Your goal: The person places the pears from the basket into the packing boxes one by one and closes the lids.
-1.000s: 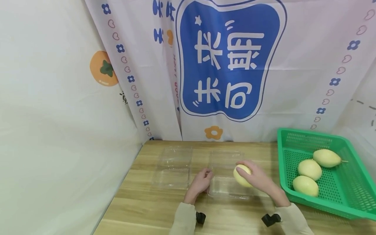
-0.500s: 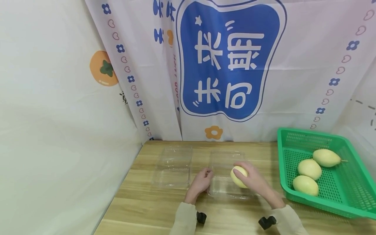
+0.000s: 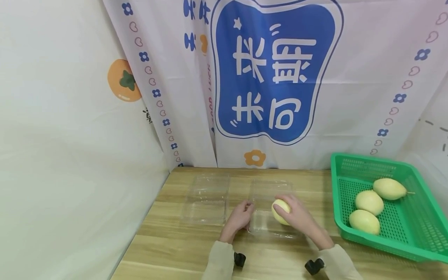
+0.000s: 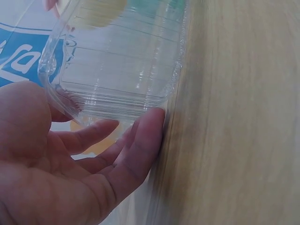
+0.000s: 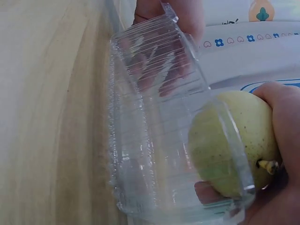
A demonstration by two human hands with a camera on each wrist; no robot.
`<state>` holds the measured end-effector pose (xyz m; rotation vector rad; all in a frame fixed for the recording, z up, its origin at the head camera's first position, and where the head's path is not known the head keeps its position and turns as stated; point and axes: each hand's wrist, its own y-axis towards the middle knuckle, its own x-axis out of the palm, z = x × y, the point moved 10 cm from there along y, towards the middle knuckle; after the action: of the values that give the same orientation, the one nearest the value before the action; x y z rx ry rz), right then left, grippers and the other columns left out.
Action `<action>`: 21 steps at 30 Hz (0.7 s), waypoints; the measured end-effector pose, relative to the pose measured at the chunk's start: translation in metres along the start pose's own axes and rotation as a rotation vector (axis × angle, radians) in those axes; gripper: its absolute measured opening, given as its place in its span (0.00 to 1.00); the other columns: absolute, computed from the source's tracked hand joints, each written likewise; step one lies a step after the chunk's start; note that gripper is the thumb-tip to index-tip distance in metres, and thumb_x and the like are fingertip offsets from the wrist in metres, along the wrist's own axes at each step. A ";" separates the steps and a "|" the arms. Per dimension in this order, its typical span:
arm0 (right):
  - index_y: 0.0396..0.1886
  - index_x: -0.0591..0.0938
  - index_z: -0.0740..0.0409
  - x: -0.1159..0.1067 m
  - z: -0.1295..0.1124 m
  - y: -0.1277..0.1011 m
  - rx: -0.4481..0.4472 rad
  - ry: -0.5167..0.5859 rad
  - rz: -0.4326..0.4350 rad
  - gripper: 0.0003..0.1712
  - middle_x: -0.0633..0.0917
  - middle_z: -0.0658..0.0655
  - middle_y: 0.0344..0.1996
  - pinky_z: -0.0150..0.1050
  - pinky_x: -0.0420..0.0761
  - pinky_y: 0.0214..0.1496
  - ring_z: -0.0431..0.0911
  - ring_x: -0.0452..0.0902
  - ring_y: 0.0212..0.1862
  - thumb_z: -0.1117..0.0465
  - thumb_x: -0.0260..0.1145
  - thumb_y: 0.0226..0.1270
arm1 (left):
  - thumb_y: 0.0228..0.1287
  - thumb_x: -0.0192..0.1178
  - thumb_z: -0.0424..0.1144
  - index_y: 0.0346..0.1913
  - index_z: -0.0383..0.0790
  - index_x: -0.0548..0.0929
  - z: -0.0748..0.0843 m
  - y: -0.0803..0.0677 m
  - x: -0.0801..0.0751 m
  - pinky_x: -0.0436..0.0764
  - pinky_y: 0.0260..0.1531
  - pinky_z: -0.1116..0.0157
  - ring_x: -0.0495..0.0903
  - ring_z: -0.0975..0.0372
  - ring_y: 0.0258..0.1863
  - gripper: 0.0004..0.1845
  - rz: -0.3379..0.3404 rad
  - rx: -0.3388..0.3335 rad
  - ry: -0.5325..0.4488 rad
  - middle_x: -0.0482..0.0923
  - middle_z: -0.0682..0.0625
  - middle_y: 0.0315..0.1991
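I have one pear (image 3: 281, 211) in my right hand (image 3: 297, 217), fingers curled round it, low over the open clear box (image 3: 271, 212); whether it touches the bottom yet I cannot tell. My left hand (image 3: 239, 217) steadies the box at its left rim, fingers nearly straight against the wall. By my reckoning this pear is nearly placed but not released. Three pears (image 3: 369, 202) wait in the green basket (image 3: 413, 241) to the right, and a second clear box (image 3: 206, 198) lies empty to the left on the table (image 3: 168, 249).
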<state>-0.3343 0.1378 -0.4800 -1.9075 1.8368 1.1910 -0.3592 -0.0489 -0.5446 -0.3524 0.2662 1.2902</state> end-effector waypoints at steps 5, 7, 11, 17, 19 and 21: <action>0.57 0.82 0.55 0.006 0.000 0.000 -0.010 -0.050 0.000 0.27 0.82 0.59 0.49 0.37 0.76 0.36 0.49 0.77 0.45 0.45 0.68 0.63 | 0.77 0.46 0.45 0.62 0.32 0.73 0.002 0.001 0.001 0.75 0.14 0.69 0.71 0.64 0.12 0.22 -0.008 0.007 -0.002 0.81 0.38 0.48; 0.56 0.82 0.54 0.007 -0.001 -0.001 -0.013 -0.071 0.003 0.27 0.82 0.58 0.48 0.37 0.76 0.36 0.49 0.77 0.45 0.45 0.68 0.63 | 0.77 0.46 0.45 0.62 0.32 0.73 0.002 0.002 0.002 0.75 0.14 0.69 0.71 0.65 0.13 0.22 -0.008 0.012 -0.003 0.81 0.38 0.48; 0.56 0.82 0.52 0.007 -0.002 -0.003 -0.013 -0.107 0.005 0.26 0.82 0.57 0.48 0.38 0.75 0.38 0.50 0.77 0.47 0.44 0.68 0.63 | 0.77 0.47 0.45 0.61 0.31 0.74 0.003 0.004 0.003 0.76 0.14 0.69 0.71 0.65 0.13 0.22 -0.002 0.017 0.001 0.82 0.38 0.47; 0.54 0.82 0.50 0.008 -0.004 -0.003 -0.034 -0.145 0.013 0.24 0.82 0.56 0.47 0.34 0.73 0.34 0.45 0.76 0.43 0.45 0.70 0.61 | 0.77 0.47 0.44 0.62 0.31 0.73 0.001 0.004 0.004 0.75 0.13 0.69 0.71 0.65 0.12 0.22 -0.007 0.013 -0.008 0.82 0.40 0.45; 0.53 0.83 0.50 0.009 -0.005 -0.003 -0.046 -0.157 0.013 0.24 0.82 0.56 0.46 0.32 0.71 0.32 0.44 0.75 0.41 0.45 0.71 0.60 | 0.77 0.47 0.44 0.62 0.32 0.73 0.001 0.004 0.003 0.75 0.14 0.69 0.72 0.64 0.13 0.22 -0.008 0.007 -0.011 0.82 0.40 0.45; 0.53 0.83 0.51 0.011 -0.007 -0.002 -0.062 -0.169 0.015 0.25 0.82 0.56 0.46 0.31 0.70 0.31 0.43 0.74 0.40 0.46 0.72 0.60 | 0.77 0.47 0.44 0.62 0.32 0.73 0.002 0.004 0.002 0.75 0.14 0.69 0.72 0.64 0.13 0.22 -0.006 0.004 -0.009 0.82 0.39 0.45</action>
<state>-0.3311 0.1260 -0.4836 -1.7662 1.7484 1.3839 -0.3624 -0.0456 -0.5444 -0.3440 0.2593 1.2849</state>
